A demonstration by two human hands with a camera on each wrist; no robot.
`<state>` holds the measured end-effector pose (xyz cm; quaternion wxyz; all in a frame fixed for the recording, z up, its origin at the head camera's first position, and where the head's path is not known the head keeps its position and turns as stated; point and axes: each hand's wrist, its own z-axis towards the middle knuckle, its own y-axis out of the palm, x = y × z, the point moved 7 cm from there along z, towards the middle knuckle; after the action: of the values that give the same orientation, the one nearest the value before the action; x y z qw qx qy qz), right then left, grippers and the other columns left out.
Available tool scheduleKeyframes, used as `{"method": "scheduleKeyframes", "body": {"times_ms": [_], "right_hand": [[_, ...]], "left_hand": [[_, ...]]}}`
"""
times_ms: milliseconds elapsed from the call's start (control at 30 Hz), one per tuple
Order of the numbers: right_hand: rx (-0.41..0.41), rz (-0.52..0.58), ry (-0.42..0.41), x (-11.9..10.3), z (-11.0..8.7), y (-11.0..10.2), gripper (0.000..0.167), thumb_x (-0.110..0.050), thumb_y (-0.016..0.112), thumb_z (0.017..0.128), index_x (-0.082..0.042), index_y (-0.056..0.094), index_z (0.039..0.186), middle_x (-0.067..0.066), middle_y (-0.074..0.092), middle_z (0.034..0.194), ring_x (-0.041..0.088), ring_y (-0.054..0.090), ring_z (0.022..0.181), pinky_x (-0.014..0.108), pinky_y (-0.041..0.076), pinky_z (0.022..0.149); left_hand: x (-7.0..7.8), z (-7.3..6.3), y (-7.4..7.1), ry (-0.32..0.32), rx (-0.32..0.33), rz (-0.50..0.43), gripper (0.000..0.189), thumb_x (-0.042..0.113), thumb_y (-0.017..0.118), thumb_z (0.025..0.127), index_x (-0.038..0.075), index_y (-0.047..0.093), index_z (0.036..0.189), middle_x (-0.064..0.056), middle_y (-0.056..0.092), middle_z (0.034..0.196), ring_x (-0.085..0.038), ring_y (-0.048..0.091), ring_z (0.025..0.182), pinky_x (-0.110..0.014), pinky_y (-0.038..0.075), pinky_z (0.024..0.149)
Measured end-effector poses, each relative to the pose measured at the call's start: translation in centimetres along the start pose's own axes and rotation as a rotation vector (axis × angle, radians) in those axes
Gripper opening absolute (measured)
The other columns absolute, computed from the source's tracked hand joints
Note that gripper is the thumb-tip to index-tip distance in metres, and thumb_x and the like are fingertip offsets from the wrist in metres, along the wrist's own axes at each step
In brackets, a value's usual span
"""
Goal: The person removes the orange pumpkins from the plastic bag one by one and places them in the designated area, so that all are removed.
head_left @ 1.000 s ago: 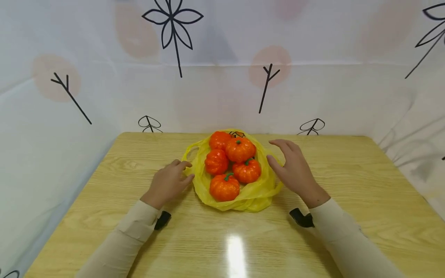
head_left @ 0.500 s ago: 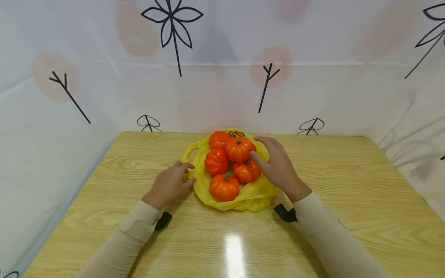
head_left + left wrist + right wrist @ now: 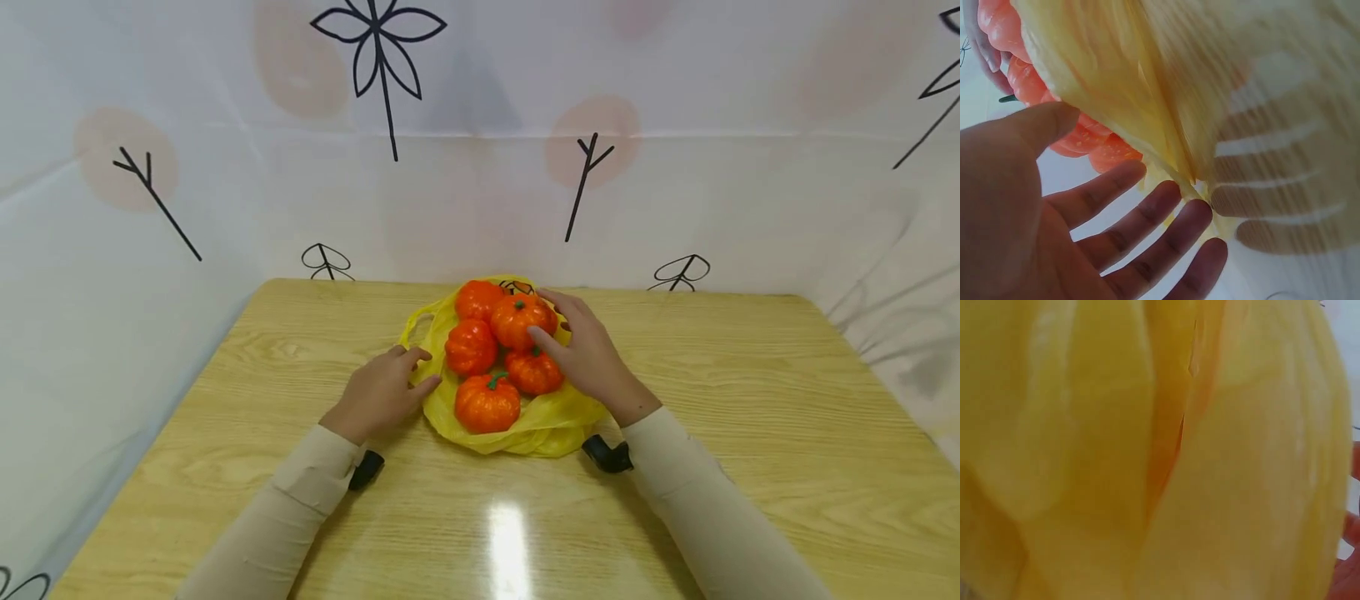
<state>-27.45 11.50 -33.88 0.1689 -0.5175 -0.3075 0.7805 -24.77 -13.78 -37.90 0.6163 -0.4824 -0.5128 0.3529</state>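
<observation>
Head view: got pumpkin [image 3: 517,321] between thumb and fingers of right hand [image 3: 591,353], can't tell if clamped; roundish, no clear long axis. Way closer there than to left hand [image 3: 379,390], with fingers spread apart at side of yellow bag [image 3: 551,427].

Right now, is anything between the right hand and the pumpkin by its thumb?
Nothing visible is. The right hand reaches over the right side of the bag, its fingers and thumb beside the pumpkin. I can't tell whether they touch it.
</observation>
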Motion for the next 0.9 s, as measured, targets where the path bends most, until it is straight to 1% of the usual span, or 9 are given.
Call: {"method": "scheduleKeyframes", "body": {"times_ms": [67,167,267,367,467,600,733,900], "right_hand": [[-0.016,-0.006,0.000,0.0,0.1,0.2,0.063,-0.028,0.062,0.101,-0.010,0.036,0.155,0.016,0.034,0.158,0.036,0.035,0.144,0.056,0.038,0.111],[-0.044,-0.036,0.007,0.1,0.3,0.6,0.066,-0.030,0.062,0.100,-0.011,0.033,0.156,0.015,0.029,0.162,0.037,0.029,0.149,0.056,0.032,0.116],[-0.075,-0.066,0.014,0.3,0.3,1.0,0.068,-0.032,0.062,0.100,-0.014,0.031,0.158,0.014,0.025,0.164,0.037,0.024,0.152,0.057,0.025,0.119],[-0.097,-0.070,0.020,0.5,0.3,1.3,0.068,-0.034,0.060,0.101,-0.016,0.029,0.159,0.013,0.023,0.165,0.036,0.021,0.153,0.058,0.022,0.120],[-0.099,-0.070,0.016,0.5,0.2,1.3,0.067,-0.034,0.060,0.101,-0.018,0.030,0.159,0.013,0.023,0.165,0.036,0.022,0.153,0.057,0.023,0.120],[-0.088,-0.058,0.003,0.4,0.2,1.2,0.065,-0.033,0.061,0.100,-0.017,0.033,0.157,0.013,0.026,0.164,0.035,0.025,0.151,0.056,0.026,0.119],[-0.098,-0.030,0.013,0.5,0.2,1.3,0.063,-0.032,0.061,0.100,-0.018,0.034,0.156,0.011,0.029,0.162,0.034,0.029,0.149,0.055,0.029,0.118],[-0.111,-0.012,0.026,0.5,0.0,1.5,0.064,-0.033,0.061,0.100,-0.017,0.034,0.155,0.011,0.030,0.161,0.035,0.032,0.148,0.055,0.031,0.117]], "left_hand": [[0.1,0.0,0.1,-0.002,-0.018,0.014,0.051,0.050,0.061,0.096,0.014,0.061,0.132,-0.010,0.066,0.115,-0.027,0.063,0.098,-0.045,0.054,0.079],[0.0,0.0,0.3,0.003,-0.029,0.027,0.055,0.052,0.061,0.095,0.015,0.059,0.135,-0.011,0.064,0.118,-0.029,0.061,0.101,-0.046,0.053,0.078],[-0.1,0.1,0.5,0.021,-0.023,0.019,0.056,0.050,0.064,0.094,0.016,0.056,0.138,-0.011,0.063,0.117,-0.029,0.059,0.101,-0.045,0.052,0.077],[-0.2,0.1,0.8,0.040,-0.023,0.022,0.057,0.047,0.067,0.093,0.017,0.055,0.140,-0.011,0.063,0.119,-0.029,0.058,0.100,-0.045,0.052,0.080],[-0.2,0.1,1.0,0.064,-0.029,0.044,0.056,0.046,0.069,0.092,0.018,0.057,0.139,-0.011,0.062,0.122,-0.029,0.057,0.102,-0.046,0.052,0.082],[-0.2,0.1,1.0,0.086,-0.032,0.062,0.053,0.045,0.071,0.091,0.018,0.061,0.136,-0.009,0.061,0.121,-0.030,0.056,0.104,-0.047,0.052,0.082],[-0.3,0.2,1.2,0.094,-0.036,0.059,0.052,0.045,0.072,0.090,0.018,0.063,0.134,-0.008,0.060,0.119,-0.030,0.055,0.104,-0.048,0.051,0.082],[-0.6,0.1,1.6,0.099,-0.044,0.055,0.052,0.046,0.072,0.090,0.019,0.063,0.134,-0.008,0.058,0.120,-0.030,0.056,0.102,-0.048,0.048,0.081]]}}
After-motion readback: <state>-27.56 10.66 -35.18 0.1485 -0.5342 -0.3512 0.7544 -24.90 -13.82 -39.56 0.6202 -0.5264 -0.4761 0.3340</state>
